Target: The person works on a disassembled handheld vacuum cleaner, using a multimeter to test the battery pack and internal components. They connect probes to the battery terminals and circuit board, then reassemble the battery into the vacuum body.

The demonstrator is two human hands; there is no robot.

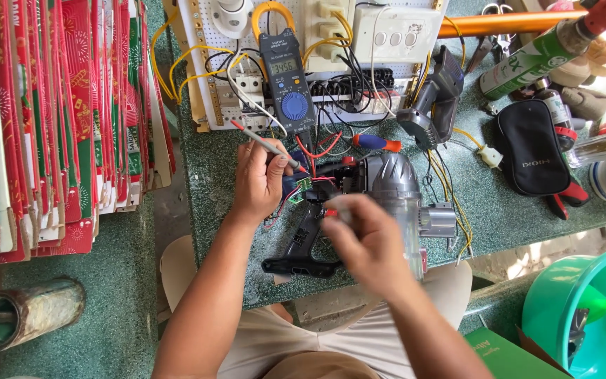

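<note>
left arm: bare forearm reaches up from the lower left, wrist straight.
left hand (259,179): knuckles up, fingers curled and pinched closed round a thin rod-like tool.
right arm: bare forearm comes in from the lower right, angled towards the left.
right hand (362,242): back of hand up, motion-blurred, fingers bent inward; grip cannot be told.

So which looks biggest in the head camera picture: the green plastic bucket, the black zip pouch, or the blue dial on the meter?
1. Green plastic bucket, though it sits nearer the camera and is cut off by the edge, so its lead is unsure.
2. Black zip pouch.
3. Blue dial, clearly smallest.
</note>
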